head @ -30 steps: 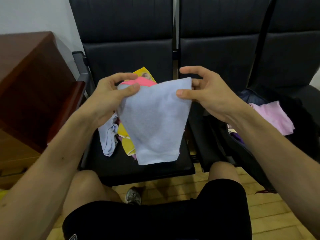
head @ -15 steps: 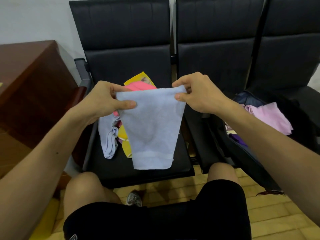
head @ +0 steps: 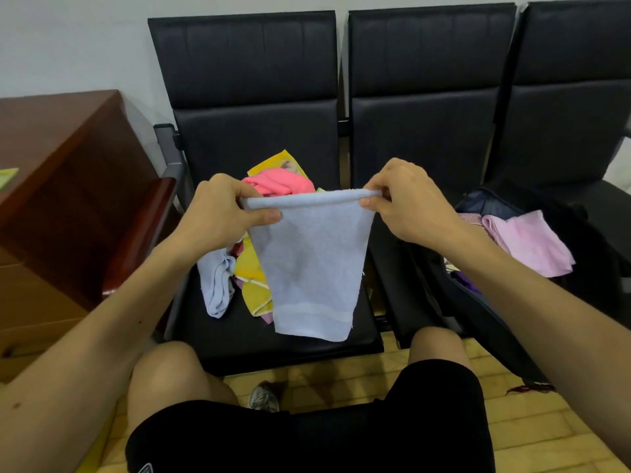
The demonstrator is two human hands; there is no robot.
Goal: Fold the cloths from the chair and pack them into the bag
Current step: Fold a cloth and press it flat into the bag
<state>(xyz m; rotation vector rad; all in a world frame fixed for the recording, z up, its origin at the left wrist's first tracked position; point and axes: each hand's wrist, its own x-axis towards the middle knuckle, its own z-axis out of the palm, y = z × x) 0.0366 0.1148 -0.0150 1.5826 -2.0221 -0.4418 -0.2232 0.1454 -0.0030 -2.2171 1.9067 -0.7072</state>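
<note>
A light blue cloth (head: pixel 312 264) hangs doubled over in front of me above the left chair seat (head: pixel 239 339). My left hand (head: pixel 223 213) pinches its top left corner and my right hand (head: pixel 406 203) pinches its top right corner. Behind it on the seat lies a heap with a pink cloth (head: pixel 276 180), a yellow cloth (head: pixel 252 271) and another pale blue cloth (head: pixel 215 285). To the right, an open dark bag (head: pixel 505 322) leans on the neighbouring seat with a folded light pink cloth (head: pixel 532 240) on top.
A row of black chairs (head: pixel 426 97) stands against a white wall. A reddish wooden desk (head: pixel 68 186) is close on the left. My knees and black shorts (head: pixel 307 435) are below, over a yellow wooden floor (head: pixel 532 421).
My right hand's fingers have closed from spread to a pinch on the top edge. Both hands have moved lower in the view and the cloth now hangs narrower and straighter.
</note>
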